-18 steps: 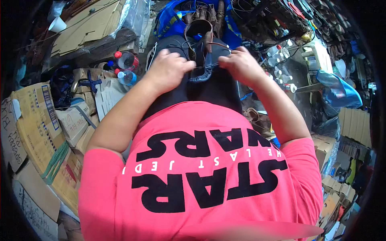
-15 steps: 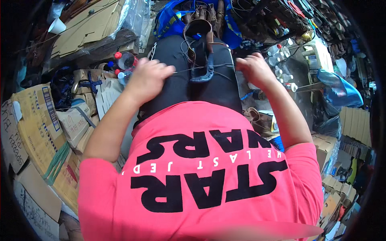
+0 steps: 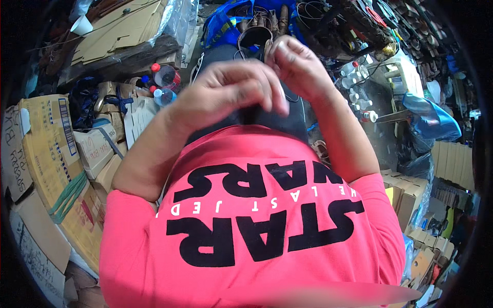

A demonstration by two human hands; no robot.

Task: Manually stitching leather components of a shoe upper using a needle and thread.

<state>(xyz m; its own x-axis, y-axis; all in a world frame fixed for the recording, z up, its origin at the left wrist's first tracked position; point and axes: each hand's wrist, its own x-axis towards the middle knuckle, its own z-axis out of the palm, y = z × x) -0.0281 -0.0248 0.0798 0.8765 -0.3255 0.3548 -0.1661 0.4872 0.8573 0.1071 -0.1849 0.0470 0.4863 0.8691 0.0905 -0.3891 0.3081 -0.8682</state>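
A shoe-like leather piece (image 3: 255,36) stands between my thighs, its dark opening rimmed in brown. My hands hide most of its lower part. Over my lap is my left hand (image 3: 233,90), blurred by motion, its fingers loosely curved and apart from the thumb; nothing shows in it. Close to the brown edge of the leather, my right hand (image 3: 298,66) is closed in a pinch. Whatever sits between its fingertips is too small to make out. Thin dark cord (image 3: 294,98) curves below the right hand, partly hidden.
Beyond my knees lies a blue bag (image 3: 218,28) with brown shoe-like pieces. Plastic bottles stand at left (image 3: 165,77) and right (image 3: 349,69). Flattened cardboard (image 3: 120,33), cartons (image 3: 51,149) and a white cup (image 3: 82,25) crowd the left side. A blue plastic sheet (image 3: 434,118) hangs at right.
Both hands have come inward from wide apart, where a cord ran taut between them. The left now covers the lower leather piece; the right has moved up beside its brown edge.
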